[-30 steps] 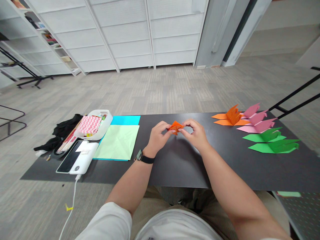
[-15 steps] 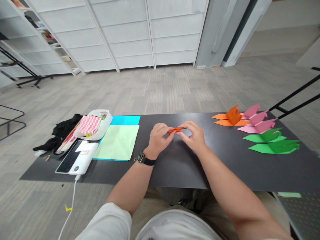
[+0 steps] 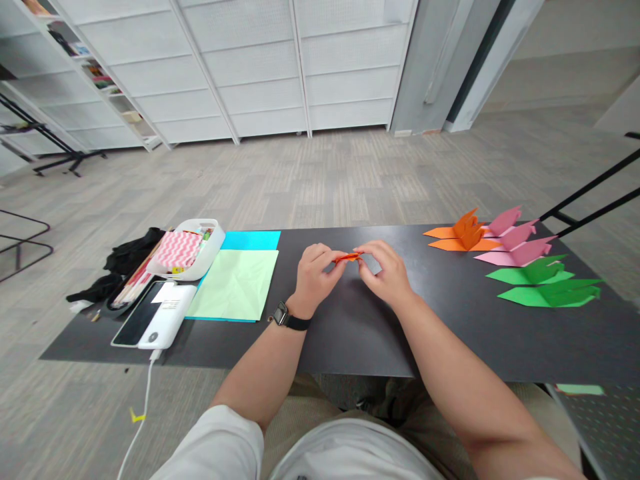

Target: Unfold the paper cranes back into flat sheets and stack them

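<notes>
A small piece of folded orange paper is held just above the dark table, in front of me. My left hand pinches its left end between thumb and fingers; a black watch sits on that wrist. At the paper's right end, my right hand has its index finger and thumb closed around the tip. Over to the right stand folded paper birds: orange ones, pink ones and green ones.
Left of my hands lie light green sheets over blue sheets. Beyond them are a white tray with a pink zigzag-patterned item, a phone, a white power bank with a cable, and black cloth.
My right thumb and fingers have shifted slightly on the folded orange paper, and the paper looks thinner from here. My left hand has barely moved.
</notes>
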Tool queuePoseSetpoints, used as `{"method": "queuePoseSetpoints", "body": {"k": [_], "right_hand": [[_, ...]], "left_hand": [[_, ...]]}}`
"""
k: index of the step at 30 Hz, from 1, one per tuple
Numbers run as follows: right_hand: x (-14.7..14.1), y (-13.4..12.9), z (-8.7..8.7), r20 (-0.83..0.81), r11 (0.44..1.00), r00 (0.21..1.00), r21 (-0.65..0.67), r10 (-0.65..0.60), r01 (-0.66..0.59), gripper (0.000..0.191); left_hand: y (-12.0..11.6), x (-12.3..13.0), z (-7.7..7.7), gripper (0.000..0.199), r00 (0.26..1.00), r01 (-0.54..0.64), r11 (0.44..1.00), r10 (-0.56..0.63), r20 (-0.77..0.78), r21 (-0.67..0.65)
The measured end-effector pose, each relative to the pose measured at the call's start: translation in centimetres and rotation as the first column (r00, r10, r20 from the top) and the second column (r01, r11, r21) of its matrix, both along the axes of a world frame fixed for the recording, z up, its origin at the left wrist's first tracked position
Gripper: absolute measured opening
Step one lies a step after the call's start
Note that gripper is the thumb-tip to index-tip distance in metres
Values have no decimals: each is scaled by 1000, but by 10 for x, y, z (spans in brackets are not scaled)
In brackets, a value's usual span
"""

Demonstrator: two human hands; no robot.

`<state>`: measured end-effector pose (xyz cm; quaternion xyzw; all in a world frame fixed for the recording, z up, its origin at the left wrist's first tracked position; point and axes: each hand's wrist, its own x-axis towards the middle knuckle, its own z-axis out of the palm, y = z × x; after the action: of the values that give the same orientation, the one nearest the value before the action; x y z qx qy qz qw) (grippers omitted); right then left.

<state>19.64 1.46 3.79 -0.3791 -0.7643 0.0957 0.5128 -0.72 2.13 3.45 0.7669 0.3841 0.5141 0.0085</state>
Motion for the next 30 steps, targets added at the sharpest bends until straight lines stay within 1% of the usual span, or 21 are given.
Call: {"method": "queuePoseSetpoints", "body": {"k": [2,5,6,9,10,12,14,17,21,23,26,28,30], "right_hand": [[0,0,0,-25,1000,999,-10,-24,24,21],[1,1,0,-89,994,993,-82,-79,71,14],[1,2,-1,-118,990,989,-118,-94,80,14],[4,7,-6,-213,973,969,-217,-128,81,14],[5,9,-9,-243,967,961,-245,-133,72,14],[6,12,-14,-291,959,949,-283,-121,36,19],[6,14,-16,-309,956,948,-292,-79,-15,26],[6,14,-15,-281,956,959,-288,-27,-57,32],[4,13,-13,-271,952,962,-302,-32,-54,33],[4,13,-14,-280,953,959,-298,-35,-52,25],[4,15,-17,-310,953,951,-292,-15,-80,9],[5,18,-19,-341,944,940,-306,15,-126,3],[6,20,-22,-381,931,924,-320,41,-174,1]], "left_hand": [[0,0,2,13,999,28,998,-26,28,-56],[1,2,2,14,991,99,980,-82,109,-172],[1,2,1,18,984,130,970,-101,150,-203],[4,5,-3,43,942,244,931,-161,293,-271],[5,6,-5,46,926,276,916,-172,337,-291],[7,6,-8,45,900,312,891,-165,404,-331],[10,5,-11,39,885,321,874,-140,444,-365],[14,3,-15,33,877,321,863,-116,466,-390],[16,3,-18,38,877,318,864,-112,468,-390],[15,4,-19,40,884,319,867,-127,449,-382],[14,6,-19,39,898,289,883,-116,424,-371],[14,5,-19,36,909,268,891,-108,402,-367],[14,4,-19,31,918,274,893,-133,374,-357]]}}
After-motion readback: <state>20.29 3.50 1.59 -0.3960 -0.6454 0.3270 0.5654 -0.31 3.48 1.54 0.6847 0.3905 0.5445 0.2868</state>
